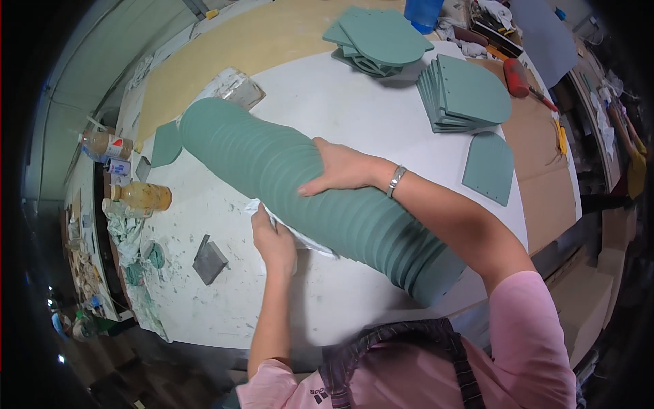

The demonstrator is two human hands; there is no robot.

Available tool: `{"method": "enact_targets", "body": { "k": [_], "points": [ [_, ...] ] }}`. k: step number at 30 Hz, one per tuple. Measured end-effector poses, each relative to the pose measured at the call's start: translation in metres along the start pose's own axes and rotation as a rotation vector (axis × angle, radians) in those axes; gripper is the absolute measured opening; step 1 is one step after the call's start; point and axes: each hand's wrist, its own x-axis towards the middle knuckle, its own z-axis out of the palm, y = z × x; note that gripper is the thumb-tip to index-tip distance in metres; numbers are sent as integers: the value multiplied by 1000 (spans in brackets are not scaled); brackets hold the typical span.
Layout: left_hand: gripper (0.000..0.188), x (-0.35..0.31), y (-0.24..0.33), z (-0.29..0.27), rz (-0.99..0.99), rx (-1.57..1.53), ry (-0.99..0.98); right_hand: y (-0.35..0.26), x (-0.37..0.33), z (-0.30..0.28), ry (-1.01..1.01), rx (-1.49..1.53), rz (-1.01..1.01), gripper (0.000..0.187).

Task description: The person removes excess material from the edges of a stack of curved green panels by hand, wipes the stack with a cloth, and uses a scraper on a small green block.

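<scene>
A long row of green round-ended panels (262, 150), standing on edge and packed face to face, runs slantwise across the white table (204, 300). On top of the row rests my right hand (346, 167), its thumb and fingers apart, with the forearm reaching over the near right end. My left hand (274, 240) is closed on a white cloth (312, 245) at the row's near side. Part of the cloth is tucked against the panels' lower edge, and the left fingertips are partly hidden.
Green panel stacks (385, 37) (470, 92) stand at the far right, near a single panel (489, 167) and a red mallet (518, 78). A white-wrapped block (235, 87) touches the row's far end. Leftward are a dark grey block (210, 260) and a yellowish bottle (143, 196).
</scene>
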Motion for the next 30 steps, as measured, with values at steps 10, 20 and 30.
{"method": "enact_targets", "body": {
  "k": [10, 20, 30],
  "points": [
    [34, 74, 81, -25, 851, 115, -95, 8, 8, 11, 15, 103, -61, 104],
    [29, 63, -23, -73, 423, -29, 77, 10, -1, -2, 42, 100, -32, 112],
    [25, 89, -33, -41, 579, 23, 112, 9, -3, 1, 60, 45, -77, 99]
  ]
}}
